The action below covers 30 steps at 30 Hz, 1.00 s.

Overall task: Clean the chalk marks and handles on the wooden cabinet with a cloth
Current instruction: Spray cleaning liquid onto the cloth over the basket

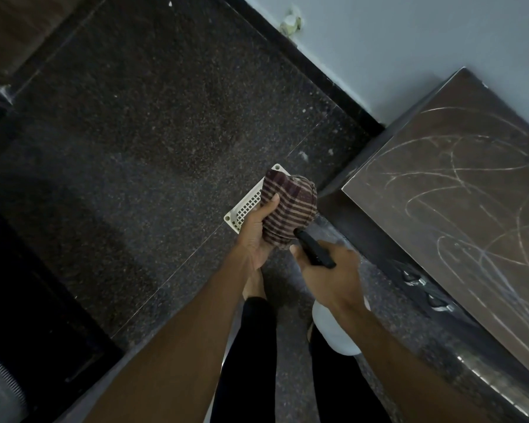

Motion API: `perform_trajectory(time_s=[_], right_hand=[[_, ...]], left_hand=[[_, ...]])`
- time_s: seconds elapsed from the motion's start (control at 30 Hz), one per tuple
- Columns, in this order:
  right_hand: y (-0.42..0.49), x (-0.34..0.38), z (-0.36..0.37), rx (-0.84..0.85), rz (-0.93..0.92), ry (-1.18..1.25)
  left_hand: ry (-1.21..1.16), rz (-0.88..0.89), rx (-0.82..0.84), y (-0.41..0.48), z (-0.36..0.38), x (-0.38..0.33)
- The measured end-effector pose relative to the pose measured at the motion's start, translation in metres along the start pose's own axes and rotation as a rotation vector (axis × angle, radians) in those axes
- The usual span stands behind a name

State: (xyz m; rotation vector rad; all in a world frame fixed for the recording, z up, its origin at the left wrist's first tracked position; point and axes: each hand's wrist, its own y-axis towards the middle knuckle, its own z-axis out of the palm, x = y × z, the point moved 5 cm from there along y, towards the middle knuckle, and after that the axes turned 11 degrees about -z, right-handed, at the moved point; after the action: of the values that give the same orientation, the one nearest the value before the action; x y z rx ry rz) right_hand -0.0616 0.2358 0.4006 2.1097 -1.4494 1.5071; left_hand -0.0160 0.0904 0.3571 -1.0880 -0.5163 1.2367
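My left hand (255, 230) grips a bunched brown striped cloth (289, 206) in the middle of the view. Beside it my right hand (330, 270) holds a spray bottle, its white body (333, 334) hanging below my wrist and its black nozzle (313, 248) pointing at the cloth. The wooden cabinet (458, 190) stands to the right against the wall, its top covered with looping white chalk marks (471, 166). Metal handles (422, 283) show on its dark front face, close to my right hand.
A white perforated plastic tray (246, 207) lies on the dark speckled floor (153, 123) under the cloth. A grey wall (394, 41) with a black skirting runs behind the cabinet. My legs and feet are below. Dark furniture fills the left edge.
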Motion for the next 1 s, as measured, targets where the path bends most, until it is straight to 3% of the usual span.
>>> perform_trajectory(time_s=[0.13, 0.33, 0.63, 0.83, 1.0], right_hand=[[-0.001, 0.002, 0.0, -0.027, 0.038, 0.039], [0.0, 0.012, -0.004, -0.071, -0.086, -0.035], [0.014, 0.006, -0.004, -0.096, 0.06, 0.013], [0.022, 0.01, -0.009, -0.084, -0.014, -0.031], [0.027, 0.001, -0.002, -0.032, 0.046, -0.064]], left_hand=[[-0.01, 0.002, 0.002, 0.0, -0.001, -0.002], [0.016, -0.014, -0.013, 0.002, -0.001, -0.002], [0.034, -0.035, -0.023, 0.005, -0.003, -0.001], [0.044, -0.033, -0.028, 0.008, -0.008, -0.001], [0.057, -0.035, -0.014, 0.011, -0.01, -0.002]])
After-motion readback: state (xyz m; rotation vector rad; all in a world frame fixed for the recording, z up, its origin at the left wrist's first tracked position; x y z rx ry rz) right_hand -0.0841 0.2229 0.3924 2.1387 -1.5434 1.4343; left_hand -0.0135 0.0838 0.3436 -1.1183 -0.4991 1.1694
